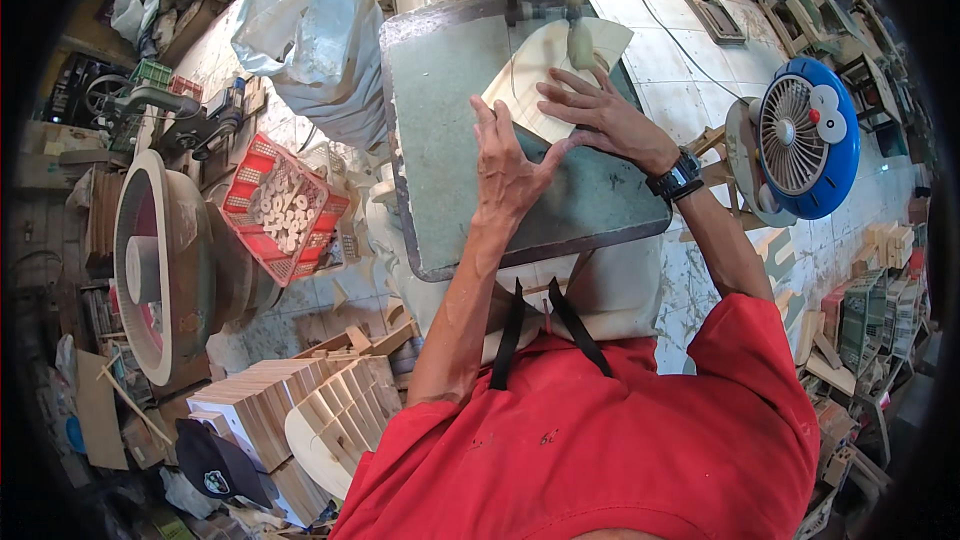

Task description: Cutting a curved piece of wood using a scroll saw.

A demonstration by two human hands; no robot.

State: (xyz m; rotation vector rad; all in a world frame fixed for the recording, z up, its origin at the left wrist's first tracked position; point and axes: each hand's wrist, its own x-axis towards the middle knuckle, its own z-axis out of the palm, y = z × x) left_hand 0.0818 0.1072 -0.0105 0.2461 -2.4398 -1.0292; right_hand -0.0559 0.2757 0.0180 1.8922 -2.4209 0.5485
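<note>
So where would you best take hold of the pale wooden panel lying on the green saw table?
Probably by the near flat corner of the wooden panel, pressed from above, where the left hand and right hand already lie. It lies flat, and its far edge sits under the blade guide.

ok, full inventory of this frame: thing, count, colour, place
wooden panel: 1, pale, flat on the machine table under both hands
machine table: 1, grey-green, centre
blade guide: 1, blurred, upright at the panel's far edge
plastic crate: 1, red, holds small pale wood pieces, left of table
plastic bag: 1, clear-white, upper left
stacked wood blanks: many, pale, floor lower left
fan: 1, blue and white, right
cap: 1, black, lower left
wristwatch: 1, black, right wrist
left hand: flat, fingers at the panel's near edge
right hand: flat on the panel
</note>
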